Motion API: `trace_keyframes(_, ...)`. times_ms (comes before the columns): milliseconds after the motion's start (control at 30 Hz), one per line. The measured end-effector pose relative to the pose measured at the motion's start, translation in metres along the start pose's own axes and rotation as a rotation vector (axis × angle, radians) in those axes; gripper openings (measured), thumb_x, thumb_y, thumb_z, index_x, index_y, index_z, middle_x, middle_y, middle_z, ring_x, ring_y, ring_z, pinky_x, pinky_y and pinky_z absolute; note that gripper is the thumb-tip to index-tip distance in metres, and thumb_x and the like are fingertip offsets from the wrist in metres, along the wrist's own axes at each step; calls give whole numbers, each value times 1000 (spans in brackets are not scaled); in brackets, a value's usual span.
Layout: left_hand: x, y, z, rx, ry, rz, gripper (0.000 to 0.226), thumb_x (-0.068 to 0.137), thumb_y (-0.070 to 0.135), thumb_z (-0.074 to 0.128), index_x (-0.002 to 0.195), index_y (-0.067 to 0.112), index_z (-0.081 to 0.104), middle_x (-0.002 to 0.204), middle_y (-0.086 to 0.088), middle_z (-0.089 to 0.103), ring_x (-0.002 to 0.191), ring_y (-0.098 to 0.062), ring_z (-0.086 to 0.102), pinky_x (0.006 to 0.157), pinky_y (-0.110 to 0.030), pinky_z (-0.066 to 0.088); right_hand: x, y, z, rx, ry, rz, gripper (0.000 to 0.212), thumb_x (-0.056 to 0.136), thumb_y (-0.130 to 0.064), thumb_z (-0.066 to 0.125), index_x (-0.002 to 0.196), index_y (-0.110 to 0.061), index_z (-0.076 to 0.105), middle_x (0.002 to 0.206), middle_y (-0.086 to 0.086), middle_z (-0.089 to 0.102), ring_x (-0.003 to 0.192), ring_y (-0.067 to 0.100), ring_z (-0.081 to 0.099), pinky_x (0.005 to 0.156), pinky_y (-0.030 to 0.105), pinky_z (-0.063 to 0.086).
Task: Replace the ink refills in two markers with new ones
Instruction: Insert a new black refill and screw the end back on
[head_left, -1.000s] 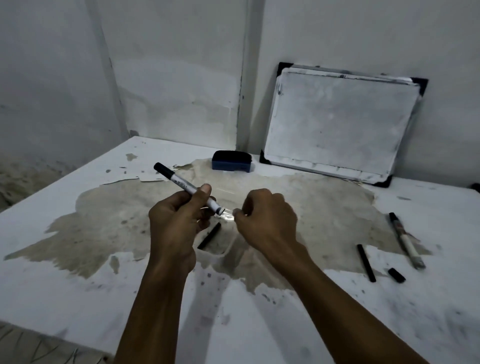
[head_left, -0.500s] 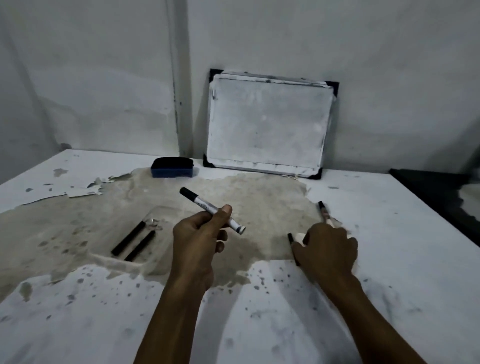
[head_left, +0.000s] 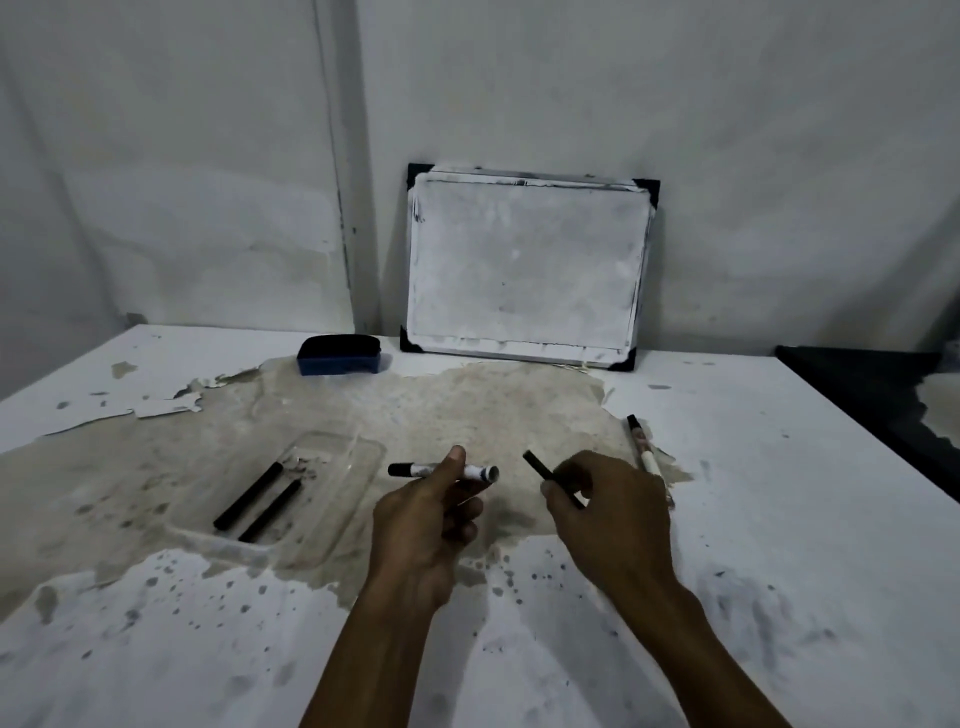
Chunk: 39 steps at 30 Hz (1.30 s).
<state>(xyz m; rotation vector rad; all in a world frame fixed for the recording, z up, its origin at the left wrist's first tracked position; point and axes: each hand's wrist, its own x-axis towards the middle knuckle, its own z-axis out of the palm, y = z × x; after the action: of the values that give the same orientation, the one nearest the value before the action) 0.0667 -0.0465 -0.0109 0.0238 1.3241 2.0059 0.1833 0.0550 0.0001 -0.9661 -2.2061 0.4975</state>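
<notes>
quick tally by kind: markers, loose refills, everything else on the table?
Markers: 2, one in the left hand at, one on the table
Refills: 3, two in the clear tray, one in the right hand at
Tray: 1
Eraser: 1
Whiteboard: 1
Total: 8

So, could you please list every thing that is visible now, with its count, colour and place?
marker: 1, white body with black cap, held in the left hand, open end toward the right
black refill: 1, black, held in the right hand, above the table
second marker: 1, white with black tip, lying on the table beyond the right hand
refills in tray: 2, black, side by side in the clear tray
clear tray: 1, transparent, on the table, left of the hands
eraser: 1, blue and black, near the wall
whiteboard: 1, white with black corners, leaning against the wall
table: 1, white, peeled brown in the middle
left hand: 1
right hand: 1
</notes>
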Motion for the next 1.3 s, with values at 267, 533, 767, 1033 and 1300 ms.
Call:
trace_keyframes(267, 0, 4, 6, -119, -68, -103, 25, 87, 31, 71, 78, 7, 73, 75, -6, 78, 46, -9, 55, 41, -20, 43, -18, -20, -7, -63, 191, -317, 8, 77, -31, 69, 82, -24, 71, 75, -11, 70, 75, 16, 59, 76, 29, 31)
trace_keyframes(533, 1, 2, 5, -37, -42, -31, 33, 85, 28, 74, 57, 11, 78, 80, -11, 79, 52, -13, 55, 49, -25, 43, -16, -21, -15, -197, 175, -353, 9, 73, -27, 74, 80, -22, 75, 72, -6, 70, 74, 20, 58, 77, 33, 32)
trace_keyframes(767, -4, -2, 17, -128, -117, -192, 22, 85, 29, 73, 81, 8, 72, 65, -6, 71, 44, -10, 51, 41, -22, 39, 0, -40, -21, -118, 97, -402, 25, 70, -16, 79, 94, -22, 75, 84, -3, 70, 84, 23, 61, 77, 30, 32)
trace_keyframes(1033, -3, 0, 20, -559, -233, -505, 15, 81, 22, 74, 88, 9, 72, 75, -7, 76, 35, -7, 55, 35, -15, 36, 2, -21, -35, 68, 72, -195, 50, 69, -28, 83, 115, -23, 65, 107, -2, 67, 103, 18, 58, 90, 40, 47)
trace_keyframes(1300, -1, -3, 17, -500, -226, -469, 16, 87, 25, 69, 84, 10, 70, 84, -2, 74, 36, -6, 55, 35, -15, 35, -10, 38, -29, -351, -203, 238, 28, 79, -43, 69, 96, -21, 70, 101, 1, 70, 97, 24, 63, 84, 37, 50)
